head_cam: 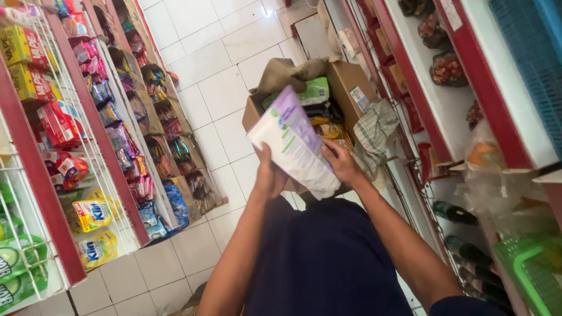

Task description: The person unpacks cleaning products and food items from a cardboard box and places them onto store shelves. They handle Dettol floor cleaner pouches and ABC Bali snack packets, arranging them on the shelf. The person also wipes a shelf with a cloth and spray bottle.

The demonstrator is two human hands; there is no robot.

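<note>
My left palm and most of my left fingers are hidden behind the white and purple packet [295,143], so I can only see the back of my left hand [269,175] and the thumb edge pressed to the packet's lower side. The far end of the cardboard box [351,88] is partly covered by the packet and by a brown cloth [287,73] draped over its top; what lies deep inside the box is hard to make out, only a green packet [316,90] and some dark and yellow items show. My lap fills the bottom of the view in dark blue fabric, cutting off my elbows.

Both forearms rise from the lower edge and converge toward the packet. My right hand [342,164] comes in from the right, fingers curled over the packet's right edge, thumb lying on its face. My left hand closes on the left lower edge from beneath. Both hands are clamped on the packet, holding it tilted, its upper end pointing up and left.

The packet sits between my hands, in front of the open box and above the white tiled floor [216,93]. A checked cloth [374,134] hangs off the box's right side, just beside my right hand. Shelves of goods [88,146] line the left.
</note>
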